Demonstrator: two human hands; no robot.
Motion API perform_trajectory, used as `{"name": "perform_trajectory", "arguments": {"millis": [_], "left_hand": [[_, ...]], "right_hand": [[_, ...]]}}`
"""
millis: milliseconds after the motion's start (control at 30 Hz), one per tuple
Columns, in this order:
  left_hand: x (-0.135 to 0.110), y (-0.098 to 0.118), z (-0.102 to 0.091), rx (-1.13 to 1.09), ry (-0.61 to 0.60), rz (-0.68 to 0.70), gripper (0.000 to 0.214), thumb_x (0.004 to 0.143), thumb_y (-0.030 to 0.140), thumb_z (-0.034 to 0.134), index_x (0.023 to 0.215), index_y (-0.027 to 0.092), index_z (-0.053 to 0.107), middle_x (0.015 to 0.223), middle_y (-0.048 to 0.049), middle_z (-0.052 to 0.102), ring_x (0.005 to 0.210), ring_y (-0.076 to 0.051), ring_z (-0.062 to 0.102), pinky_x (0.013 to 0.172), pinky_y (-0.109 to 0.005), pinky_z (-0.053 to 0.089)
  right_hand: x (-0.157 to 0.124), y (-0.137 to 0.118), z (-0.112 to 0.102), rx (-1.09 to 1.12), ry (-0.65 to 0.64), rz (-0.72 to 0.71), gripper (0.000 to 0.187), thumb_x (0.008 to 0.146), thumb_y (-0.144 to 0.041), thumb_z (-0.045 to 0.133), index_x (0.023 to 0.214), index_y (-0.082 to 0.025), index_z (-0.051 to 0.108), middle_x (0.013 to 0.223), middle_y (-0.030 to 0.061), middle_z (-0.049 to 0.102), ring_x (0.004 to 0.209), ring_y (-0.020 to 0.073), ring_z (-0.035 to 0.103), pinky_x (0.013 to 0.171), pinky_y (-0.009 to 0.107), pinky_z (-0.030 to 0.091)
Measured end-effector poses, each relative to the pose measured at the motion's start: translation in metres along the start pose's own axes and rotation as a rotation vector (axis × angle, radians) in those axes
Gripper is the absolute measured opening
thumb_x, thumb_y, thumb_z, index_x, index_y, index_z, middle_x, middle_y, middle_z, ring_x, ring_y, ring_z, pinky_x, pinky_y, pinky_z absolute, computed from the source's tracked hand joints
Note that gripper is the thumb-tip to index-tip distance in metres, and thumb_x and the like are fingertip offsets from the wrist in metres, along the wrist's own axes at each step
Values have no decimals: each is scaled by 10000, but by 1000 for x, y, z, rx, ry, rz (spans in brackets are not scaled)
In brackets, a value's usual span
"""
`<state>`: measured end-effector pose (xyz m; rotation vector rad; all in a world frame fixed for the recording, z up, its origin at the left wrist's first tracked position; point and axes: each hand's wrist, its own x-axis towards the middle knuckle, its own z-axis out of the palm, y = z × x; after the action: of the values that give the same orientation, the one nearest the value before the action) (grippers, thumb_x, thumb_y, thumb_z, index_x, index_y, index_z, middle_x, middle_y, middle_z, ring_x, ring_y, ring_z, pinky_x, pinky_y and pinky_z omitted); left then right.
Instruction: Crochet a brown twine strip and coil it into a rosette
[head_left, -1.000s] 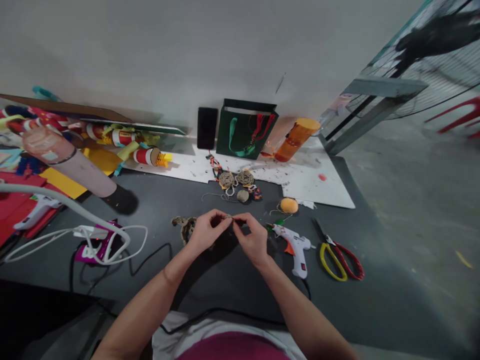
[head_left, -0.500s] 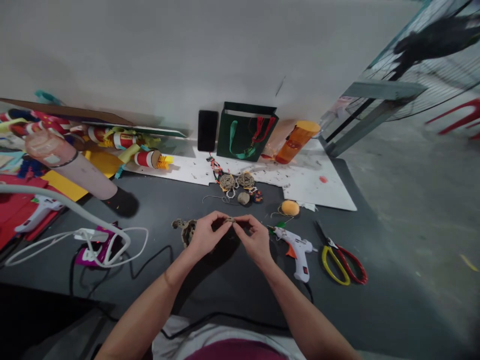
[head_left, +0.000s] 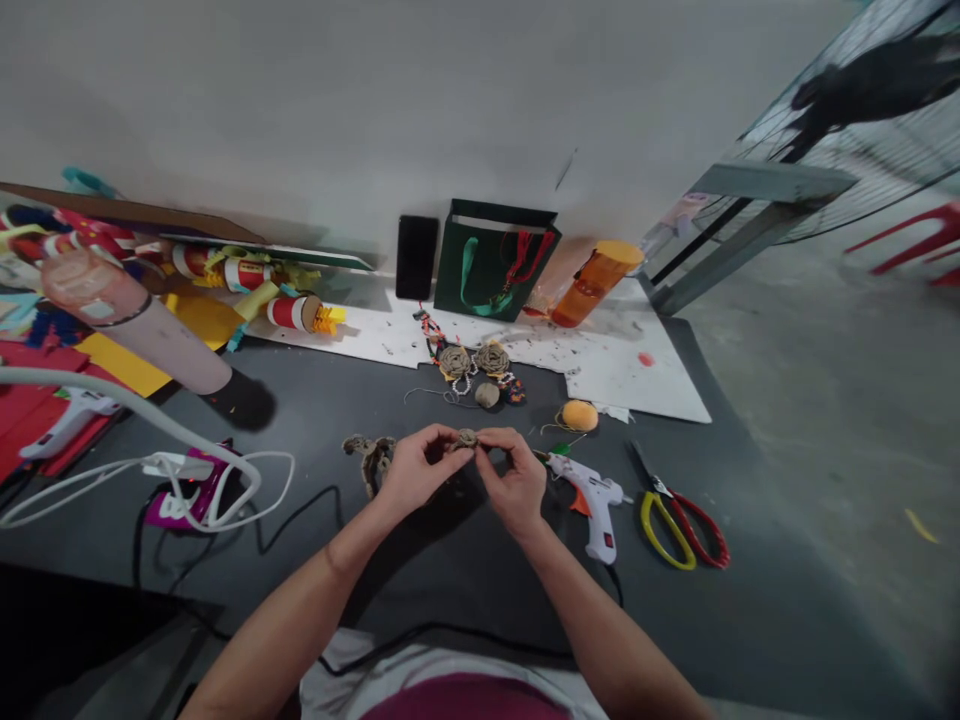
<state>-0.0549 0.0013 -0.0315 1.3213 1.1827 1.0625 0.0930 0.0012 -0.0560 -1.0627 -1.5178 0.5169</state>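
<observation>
- While both hands, left (head_left: pixel 427 468) and right (head_left: pixel 514 483), pinch a small coiled jute-twine rosette (head_left: pixel 467 438), it sits above the middle of the dark grey desk (head_left: pixel 450 600)
- A looser brown twine coil (head_left: pixel 371 460) lies just beside the left hand
- A white hot-glue gun (head_left: pixel 592 505) lies just beside the right hand

Left hand (head_left: pixel 427 470) and right hand (head_left: pixel 516 484) both pinch a small twine coil (head_left: pixel 467 437) between the fingertips, above a dark tabletop (head_left: pixel 465 600). A twisted twine piece (head_left: pixel 371 460) lies just beside the left hand. A white glue gun (head_left: pixel 592 505) sits just beside the right hand, with scissors (head_left: pixel 679 530) farther right.
</observation>
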Motion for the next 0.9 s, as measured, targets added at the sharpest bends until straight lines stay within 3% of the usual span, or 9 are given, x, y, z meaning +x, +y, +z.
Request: {"name": "perform_trajectory", "arguments": {"millis": [300,500,900], "left_hand": [[-4,3,1,135,68,74,218,791,361,635,853,155,672,693,-16,647,642,-139,549,625,-242,444],[-5,2,0,222,77,120,179,814,325,616,879,168,669,691,-8,653,631,-141,561,628,-246,454],[-6,-5,-1,419,46,336,216,915,288,507,998,164,662,960,-108,725,898,-223,659,832,-337,499]], "right_hand": [[2,-4,-1,-62,-26,-75,105,816,-139,585,832,-241,605,834,44,693,787,190,667,707,348,545],[4,-6,-1,-66,-20,-50,88,816,-154,583,801,-235,614,809,44,701,765,193,672,699,353,542],[0,-4,1,-33,-32,41,82,812,-164,592,771,-234,598,732,8,653,682,168,622,650,306,518]]}}
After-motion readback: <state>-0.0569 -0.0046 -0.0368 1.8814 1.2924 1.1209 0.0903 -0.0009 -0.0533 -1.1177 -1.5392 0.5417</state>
